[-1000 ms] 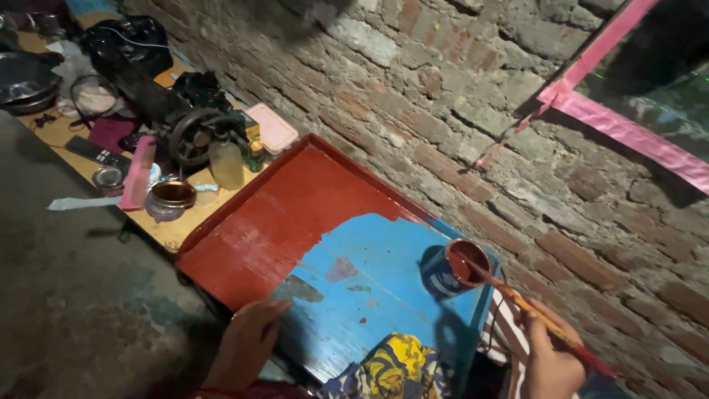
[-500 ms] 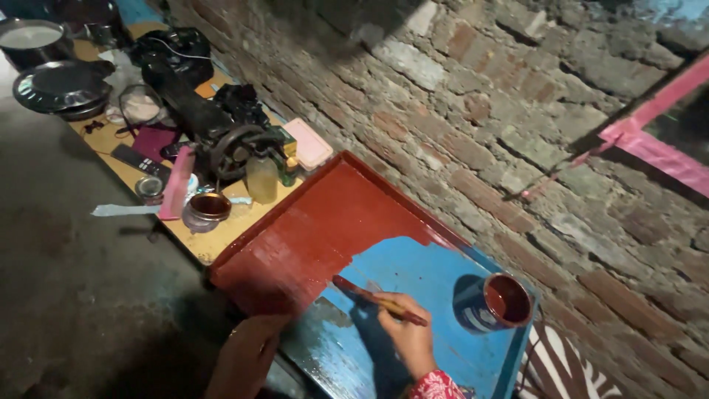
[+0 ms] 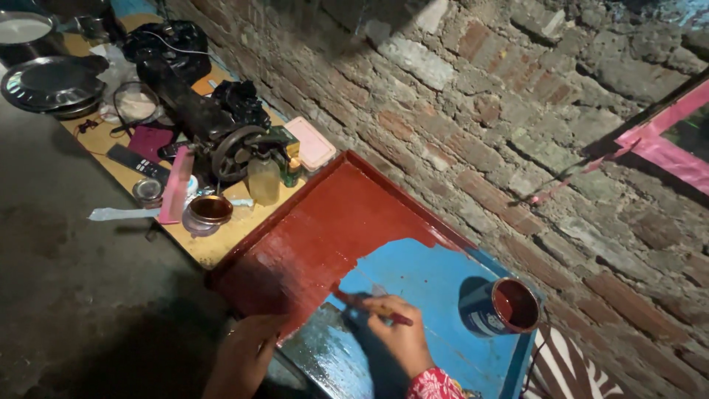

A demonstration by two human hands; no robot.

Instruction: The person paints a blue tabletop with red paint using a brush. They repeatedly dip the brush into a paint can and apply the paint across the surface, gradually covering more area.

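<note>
Your right hand (image 3: 402,336) is closed around a thin paintbrush (image 3: 369,307), gripped along the handle, wrist bent so the bristles meet the boundary of red and blue on the tray-like panel (image 3: 332,222). The brush looks light and stiff; the wet red coat is likely slick, so keep off it. Your left hand (image 3: 247,347) rests loosely open on the panel's near edge. The paint can (image 3: 502,307) stands on the blue part, right.
</note>
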